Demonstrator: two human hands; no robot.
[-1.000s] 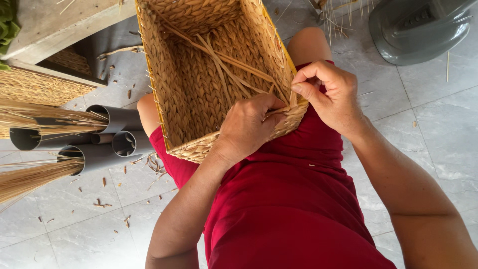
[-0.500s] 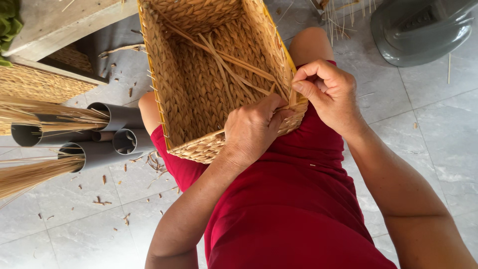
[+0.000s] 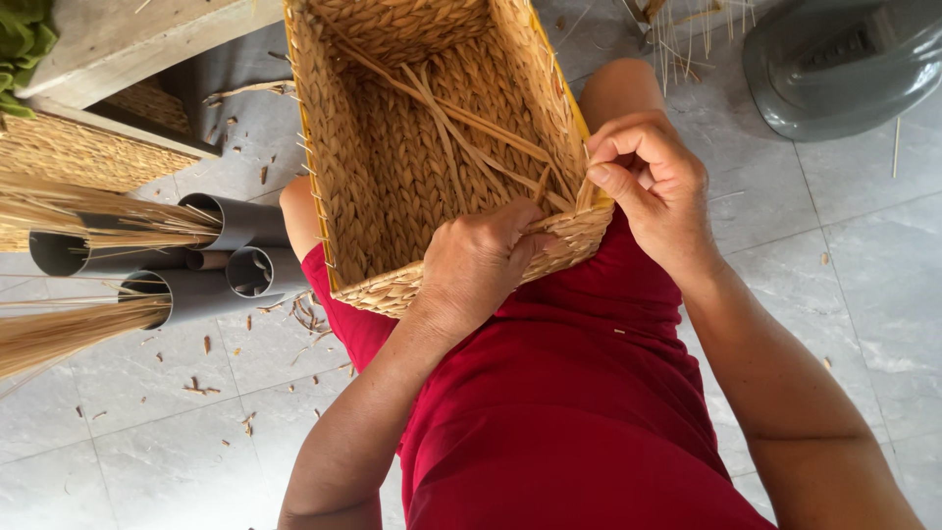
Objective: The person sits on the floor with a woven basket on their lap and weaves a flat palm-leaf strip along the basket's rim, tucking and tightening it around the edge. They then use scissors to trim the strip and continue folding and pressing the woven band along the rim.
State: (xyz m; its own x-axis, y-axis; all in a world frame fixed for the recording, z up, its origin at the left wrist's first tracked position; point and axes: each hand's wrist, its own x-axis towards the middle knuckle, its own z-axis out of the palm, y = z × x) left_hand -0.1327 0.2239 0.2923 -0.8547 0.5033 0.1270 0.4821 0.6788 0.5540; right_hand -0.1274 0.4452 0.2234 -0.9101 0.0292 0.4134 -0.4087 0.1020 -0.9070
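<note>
Right hand (image 3: 655,186) pinches straw strand (image 3: 587,188) at rim of woven basket (image 3: 392,167). Left hand (image 3: 481,263) grips same near rim, fingers curled. Basket rests on lap, red skirt (image 3: 569,412). Grey pipes (image 3: 196,265) holding straw bundles lie left on tiled floor (image 3: 147,442).

Grey tiled floor (image 3: 177,442), perhaps daylit, beside a wooden bench (image 3: 128,39).

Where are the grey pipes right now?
In the head view, the grey pipes lie on the tiled floor at the left, beside the woven basket and holding bundles of straw.
</note>
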